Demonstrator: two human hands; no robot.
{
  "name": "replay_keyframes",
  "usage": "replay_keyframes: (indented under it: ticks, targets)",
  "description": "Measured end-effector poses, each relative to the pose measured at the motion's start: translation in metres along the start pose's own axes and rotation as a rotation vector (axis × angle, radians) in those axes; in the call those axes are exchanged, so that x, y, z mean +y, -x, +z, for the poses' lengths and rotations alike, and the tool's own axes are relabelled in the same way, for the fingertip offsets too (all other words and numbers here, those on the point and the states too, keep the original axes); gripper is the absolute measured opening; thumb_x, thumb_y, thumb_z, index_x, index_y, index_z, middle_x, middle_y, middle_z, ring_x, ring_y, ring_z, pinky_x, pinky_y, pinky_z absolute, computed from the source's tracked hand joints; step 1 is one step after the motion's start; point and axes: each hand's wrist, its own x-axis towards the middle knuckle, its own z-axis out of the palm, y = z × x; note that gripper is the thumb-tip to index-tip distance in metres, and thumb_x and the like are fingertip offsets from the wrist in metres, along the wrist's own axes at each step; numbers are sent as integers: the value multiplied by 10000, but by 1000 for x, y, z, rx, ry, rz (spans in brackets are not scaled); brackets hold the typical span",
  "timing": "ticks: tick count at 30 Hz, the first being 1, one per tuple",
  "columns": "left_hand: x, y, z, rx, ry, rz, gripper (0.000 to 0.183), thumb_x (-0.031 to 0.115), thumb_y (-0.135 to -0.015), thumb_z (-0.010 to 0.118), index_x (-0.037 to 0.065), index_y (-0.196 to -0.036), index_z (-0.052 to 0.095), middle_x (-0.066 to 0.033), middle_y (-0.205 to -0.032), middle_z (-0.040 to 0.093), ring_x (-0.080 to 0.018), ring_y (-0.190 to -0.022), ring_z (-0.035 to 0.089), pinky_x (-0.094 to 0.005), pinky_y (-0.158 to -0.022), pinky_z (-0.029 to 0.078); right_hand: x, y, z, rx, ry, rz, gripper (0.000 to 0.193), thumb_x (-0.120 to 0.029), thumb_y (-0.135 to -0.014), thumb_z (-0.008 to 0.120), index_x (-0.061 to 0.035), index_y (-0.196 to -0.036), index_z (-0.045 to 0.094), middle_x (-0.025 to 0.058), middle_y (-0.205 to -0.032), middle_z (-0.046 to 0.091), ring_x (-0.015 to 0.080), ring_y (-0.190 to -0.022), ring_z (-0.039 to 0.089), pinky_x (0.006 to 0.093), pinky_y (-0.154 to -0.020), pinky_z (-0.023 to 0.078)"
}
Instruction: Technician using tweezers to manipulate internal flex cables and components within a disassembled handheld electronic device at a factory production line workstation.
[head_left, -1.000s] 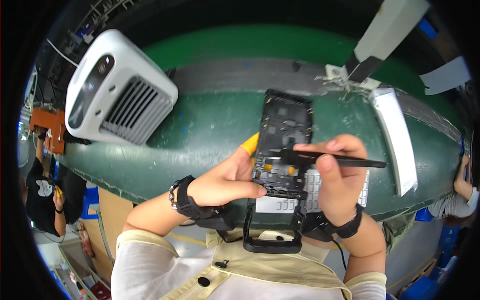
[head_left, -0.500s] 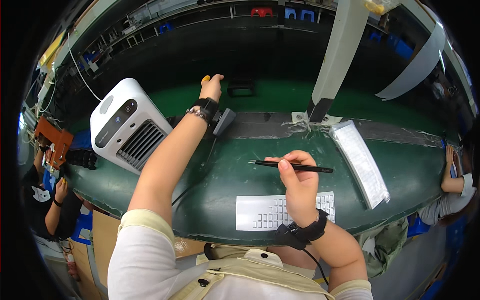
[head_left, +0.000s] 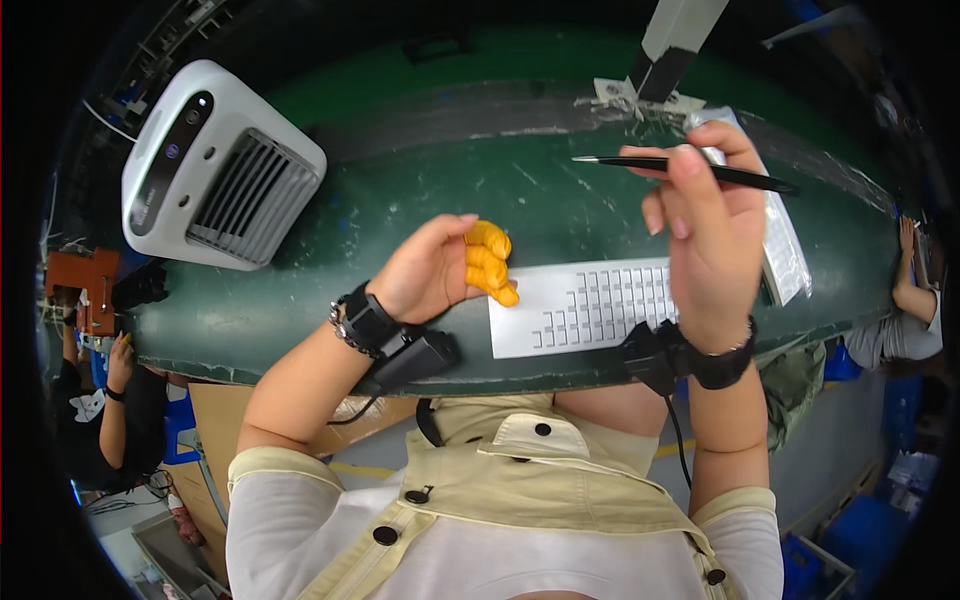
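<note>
My right hand (head_left: 700, 225) is raised over the green table (head_left: 420, 180) and pinches a thin black tool like a pen (head_left: 690, 170) that points left. My left hand (head_left: 435, 270) hovers above the table's near edge with its fingers curled and nothing in it; three fingertips wear orange finger cots (head_left: 490, 260). A white printed sheet (head_left: 590, 305) lies flat on the table between my hands. Both wrists carry black straps.
A white box-shaped device with a slotted grille (head_left: 215, 170) stands at the left of the table. A long clear-sleeved strip (head_left: 780, 230) lies at the right. Another person sits at the left (head_left: 110, 400), and a person's arm (head_left: 905, 280) shows at the far right.
The dark rectangular device I held a second ago is gone from view. My left hand reached to the table's far side, then came back near. My right hand keeps the black tool.
</note>
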Motion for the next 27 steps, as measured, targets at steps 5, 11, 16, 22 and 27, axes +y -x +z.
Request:
replay_keyframes:
  ticks: [5,11,16,22,27]
  targets:
    - [1,-3,-14,-124,12,-23,391,297,-847,264,-22,-961,459,-115,-910,528,-221,-861,519,-416,-904,323,3,43,-25,-87,275,270,195,-43,-764,536,-22,-898,396,131,-736,589,110,-609,549,193,-555,427]
    - [-2,0,-16,-144,-33,1,387,293,-851,262,-21,-968,457,-116,-946,517,-224,-885,510,-411,-899,325,32,64,-50,-21,323,492,189,-36,-767,530,-27,-902,398,109,-727,586,111,-636,560,186,-556,433]
    - [-3,0,-14,-118,-55,9,392,292,-851,264,-25,-980,453,-118,-945,518,-230,-887,511,-386,-876,343,35,65,-48,-26,359,497,182,-27,-767,528,-25,-899,403,104,-734,583,121,-673,571,179,-545,447]
    - [-4,-2,-13,-94,-63,-3,392,290,-849,270,-27,-987,455,-122,-938,525,-243,-879,517,-347,-819,373,31,65,-48,-6,403,494,182,-12,-751,545,-18,-901,443,98,-763,578,130,-713,571,205,-599,447]
    - [-3,-5,-18,-164,-40,-4,394,297,-846,279,-24,-980,464,-124,-931,532,-250,-871,520,-351,-820,377,11,68,-32,-147,475,-135,172,34,-675,592,9,-828,518,134,-821,580,178,-709,557,236,-618,435]
